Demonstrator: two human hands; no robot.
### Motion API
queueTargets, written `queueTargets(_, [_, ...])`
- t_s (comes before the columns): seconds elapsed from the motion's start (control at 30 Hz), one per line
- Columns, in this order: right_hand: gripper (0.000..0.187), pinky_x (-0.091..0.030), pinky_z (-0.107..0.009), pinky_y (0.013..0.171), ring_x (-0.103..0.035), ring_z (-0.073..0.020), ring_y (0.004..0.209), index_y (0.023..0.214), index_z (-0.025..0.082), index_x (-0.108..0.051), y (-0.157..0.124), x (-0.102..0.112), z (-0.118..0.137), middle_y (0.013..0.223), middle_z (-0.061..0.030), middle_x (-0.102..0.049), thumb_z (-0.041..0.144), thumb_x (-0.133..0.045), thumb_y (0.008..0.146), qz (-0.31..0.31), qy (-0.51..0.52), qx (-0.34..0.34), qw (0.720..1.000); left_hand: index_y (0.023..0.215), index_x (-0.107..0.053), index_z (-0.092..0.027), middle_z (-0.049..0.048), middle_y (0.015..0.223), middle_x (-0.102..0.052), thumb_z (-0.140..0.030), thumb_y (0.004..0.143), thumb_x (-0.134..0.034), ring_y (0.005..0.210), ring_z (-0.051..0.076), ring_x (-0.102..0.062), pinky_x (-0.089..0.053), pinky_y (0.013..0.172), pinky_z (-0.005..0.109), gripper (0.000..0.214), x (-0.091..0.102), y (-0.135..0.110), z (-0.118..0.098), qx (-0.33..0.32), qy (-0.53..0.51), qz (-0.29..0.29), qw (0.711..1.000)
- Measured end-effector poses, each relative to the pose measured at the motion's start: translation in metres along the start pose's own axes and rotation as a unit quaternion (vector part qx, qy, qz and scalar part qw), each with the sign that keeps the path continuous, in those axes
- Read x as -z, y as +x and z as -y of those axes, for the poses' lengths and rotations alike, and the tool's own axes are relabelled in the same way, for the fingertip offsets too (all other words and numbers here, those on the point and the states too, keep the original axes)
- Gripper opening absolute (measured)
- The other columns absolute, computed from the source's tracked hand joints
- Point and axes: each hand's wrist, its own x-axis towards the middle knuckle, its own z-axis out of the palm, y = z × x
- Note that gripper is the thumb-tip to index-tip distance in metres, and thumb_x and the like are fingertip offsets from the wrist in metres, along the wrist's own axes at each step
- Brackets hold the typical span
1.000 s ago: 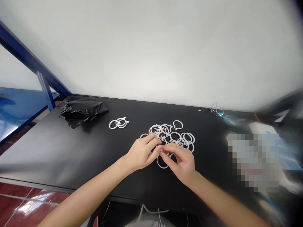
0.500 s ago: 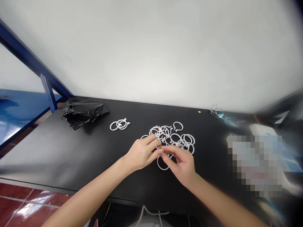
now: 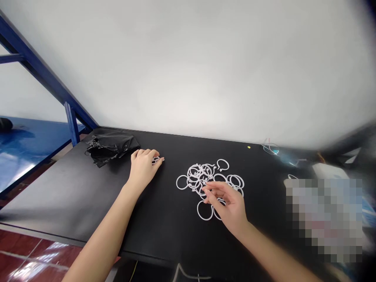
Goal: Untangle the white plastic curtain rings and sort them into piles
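Note:
My left hand [image 3: 143,166] has its fingers and thumb curled down over the small group of white plastic curtain rings [image 3: 156,159] on the black table. Only part of that group shows between thumb and fingertips, and the palm side is hidden. Over the larger loose heap of white curtain rings [image 3: 182,182] hovers my right hand [image 3: 230,205]. Its fingers are bent, with a gap between thumb and forefinger and nothing seen in them. Several rings overlap in this heap, and small hooked ends show on some.
A crumpled black plastic bag [image 3: 113,147] lies at the table's back left. Clear glasses [image 3: 270,149] rest near the wall [image 3: 188,78] at the right. A blurred-out package [image 3: 326,219] is on the far right. The black table [image 3: 158,227] ends at a front edge above red floor tiles.
My left hand has moved left from the heap to the small group of rings. My right hand stays at the heap, now apart from the left. The view has shifted slightly.

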Motion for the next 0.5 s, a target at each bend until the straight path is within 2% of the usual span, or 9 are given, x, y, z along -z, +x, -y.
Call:
queueTargets(0.1, [0.008, -0.059, -0.031, 0.062, -0.07, -0.016, 0.057, 0.095, 0.021, -0.067, 0.0, 0.0, 0.001, 0.076, -0.0028, -0.074, 0.023, -0.064, 0.088, -0.004, -0.006, 0.006, 1.0, 0.086, -0.063, -0.02, 0.0072, 0.09, -0.069, -0.034, 0.089, -0.054, 0.094, 0.028, -0.057, -0.035, 0.095, 0.048, 0.017, 0.004, 0.001, -0.007, -0.003, -0.023, -0.015, 1.0])
queueTargets(0.17, [0.007, -0.059, -0.031, 0.06, -0.07, -0.0159, 0.056, 0.094, 0.021, -0.067, 0.001, 0.0, 0.003, 0.075, -0.003, -0.074, 0.023, -0.064, 0.088, -0.008, -0.008, 0.013, 1.0, 0.086, -0.063, -0.02, 0.0056, 0.089, -0.068, -0.031, 0.09, -0.053, 0.09, 0.024, -0.057, -0.039, 0.09, 0.042, 0.015, 0.008, 0.001, -0.015, -0.035, -0.077, -0.004, 0.996])
queueTargets(0.27, [0.006, -0.059, -0.031, 0.058, -0.069, -0.0159, 0.054, 0.092, 0.02, -0.067, 0.001, 0.0, 0.004, 0.074, -0.0035, -0.074, 0.022, -0.063, 0.088, -0.007, -0.013, 0.021, 1.0, 0.084, -0.061, -0.019, 0.0026, 0.085, -0.066, -0.023, 0.086, -0.054, 0.082, 0.02, -0.056, -0.042, 0.082, 0.035, 0.009, 0.01, -0.003, -0.029, -0.127, -0.151, 0.089, 0.976])
queueTargets(0.33, [0.007, -0.059, -0.032, 0.058, -0.069, -0.0163, 0.054, 0.092, 0.02, -0.067, 0.002, -0.001, 0.005, 0.073, -0.0031, -0.073, 0.022, -0.062, 0.088, -0.006, -0.018, 0.025, 1.0, 0.085, -0.061, -0.019, 0.0021, 0.084, -0.064, -0.022, 0.084, -0.056, 0.08, 0.019, -0.056, -0.043, 0.081, 0.034, 0.006, 0.007, -0.008, -0.038, -0.165, -0.165, 0.148, 0.961])
queueTargets(0.5, [0.007, -0.058, -0.031, 0.056, -0.068, -0.0158, 0.053, 0.092, 0.02, -0.068, 0.001, -0.001, 0.004, 0.073, -0.003, -0.072, 0.022, -0.062, 0.088, -0.005, -0.028, 0.033, 0.999, 0.09, -0.061, -0.018, 0.0022, 0.08, -0.058, -0.025, 0.091, -0.049, 0.068, 0.015, -0.054, -0.043, 0.064, 0.027, 0.014, -0.007, -0.017, -0.046, -0.176, -0.205, 0.21, 0.94])
